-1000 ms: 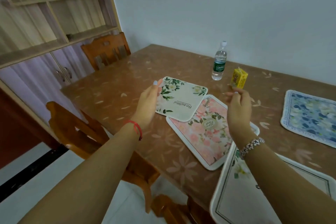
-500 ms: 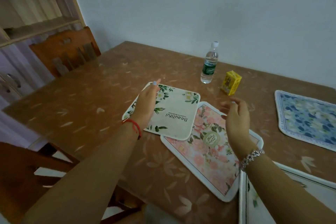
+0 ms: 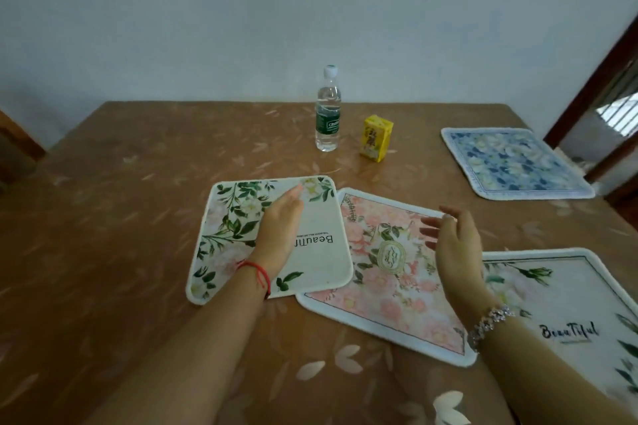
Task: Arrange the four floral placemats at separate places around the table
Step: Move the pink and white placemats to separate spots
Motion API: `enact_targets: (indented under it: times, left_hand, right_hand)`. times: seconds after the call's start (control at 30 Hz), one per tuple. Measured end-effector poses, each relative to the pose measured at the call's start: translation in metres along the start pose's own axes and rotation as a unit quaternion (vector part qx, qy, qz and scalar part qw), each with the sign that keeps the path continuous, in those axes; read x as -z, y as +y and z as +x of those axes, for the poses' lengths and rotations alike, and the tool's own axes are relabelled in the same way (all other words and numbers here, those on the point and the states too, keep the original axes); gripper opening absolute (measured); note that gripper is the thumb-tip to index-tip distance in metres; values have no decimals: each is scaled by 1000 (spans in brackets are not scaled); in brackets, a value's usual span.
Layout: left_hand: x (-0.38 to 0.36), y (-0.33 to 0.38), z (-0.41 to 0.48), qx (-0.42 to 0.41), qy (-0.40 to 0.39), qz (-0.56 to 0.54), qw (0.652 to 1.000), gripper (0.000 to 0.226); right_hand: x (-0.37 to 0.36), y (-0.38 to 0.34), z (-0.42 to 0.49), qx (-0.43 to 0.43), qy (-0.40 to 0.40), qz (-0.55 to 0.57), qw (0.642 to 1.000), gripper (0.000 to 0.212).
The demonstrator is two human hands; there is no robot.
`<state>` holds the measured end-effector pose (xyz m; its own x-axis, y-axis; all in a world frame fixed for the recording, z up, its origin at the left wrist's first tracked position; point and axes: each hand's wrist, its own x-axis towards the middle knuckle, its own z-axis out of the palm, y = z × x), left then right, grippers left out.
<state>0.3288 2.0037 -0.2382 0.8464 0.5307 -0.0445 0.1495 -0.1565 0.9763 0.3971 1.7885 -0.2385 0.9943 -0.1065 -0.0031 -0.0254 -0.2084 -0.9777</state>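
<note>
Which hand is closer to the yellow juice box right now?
Right, though narrowly. The right hand hovers over the pink placemat, below and right of the yellow juice box. The left hand lies on the green-leaf placemat, below and left.

Floral placemats: four
Water bottle: one
Yellow carton: one
Hands: two
Bracelets: two

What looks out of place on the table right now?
The green-leaf placemat overlaps the pink floral placemat, and both lie skewed mid-table rather than at separate places. The left hand is over the green one; the right hand is above the pink. Nothing is spilled or damaged.
</note>
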Motion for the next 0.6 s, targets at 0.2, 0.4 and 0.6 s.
enact_targets:
  times: [0.2, 0.4, 0.6]
  left_hand:
    - [-46, -36, 9, 0, -98, 103, 990, 49]
    - [-86, -84, 10, -62, -154, 295, 941, 60]
    - [-105, -111, 5, -114, -122, 458, 873, 49]
  right_hand:
    - [29, 41, 0, -71, 36, -42, 996, 20]
    - [38, 86, -5, -111, 43, -141, 983, 16]
    - [43, 96, -12, -129, 53, -229, 963, 11]
